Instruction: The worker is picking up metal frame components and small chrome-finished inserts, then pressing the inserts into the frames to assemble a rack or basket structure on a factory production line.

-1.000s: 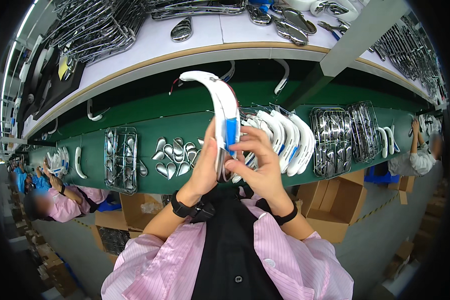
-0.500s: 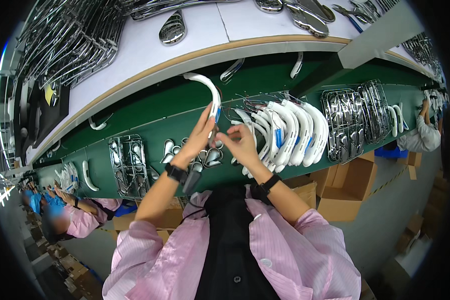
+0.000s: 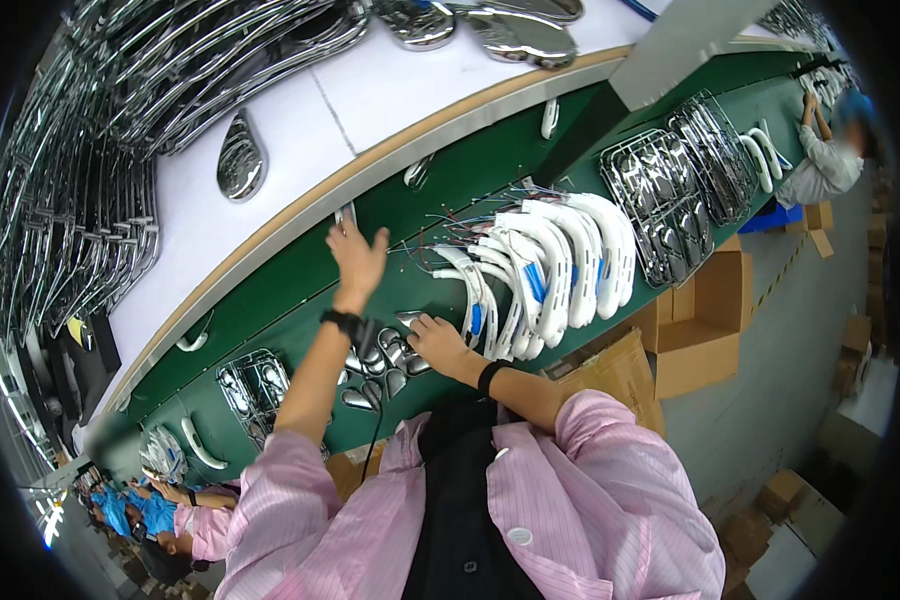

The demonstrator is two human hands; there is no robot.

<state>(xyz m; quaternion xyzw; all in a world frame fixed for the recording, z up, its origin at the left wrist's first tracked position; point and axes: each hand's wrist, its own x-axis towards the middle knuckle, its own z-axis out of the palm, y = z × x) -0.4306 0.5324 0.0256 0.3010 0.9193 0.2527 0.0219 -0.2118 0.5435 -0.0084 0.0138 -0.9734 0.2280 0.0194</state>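
My left hand (image 3: 358, 262) reaches over the green bench with fingers spread. Its fingertips are at a small whitish-silver piece (image 3: 345, 214) under the shelf edge; I cannot tell if they touch it. My right hand (image 3: 442, 347) is closed, fingertips on a small chrome teardrop-shaped cover (image 3: 407, 317). More chrome covers (image 3: 373, 363) lie loosely between my forearms. Right of them lies a row of curved white plastic handles (image 3: 560, 265) with thin wires at their far ends. The leftmost white handle (image 3: 477, 290) has a blue patch.
Wire racks of chrome parts (image 3: 660, 195) stand at the right, another rack (image 3: 253, 385) at the left. A shelf (image 3: 305, 130) with chrome parts overhangs the bench; a metal post (image 3: 660, 60) rises from it. Cardboard boxes (image 3: 705, 320) stand below right. Co-workers sit at both ends.
My left hand has let go of the white handle and moved forward and left. One with a blue patch now lies at the row's left end. My right hand has moved down to a chrome cover.
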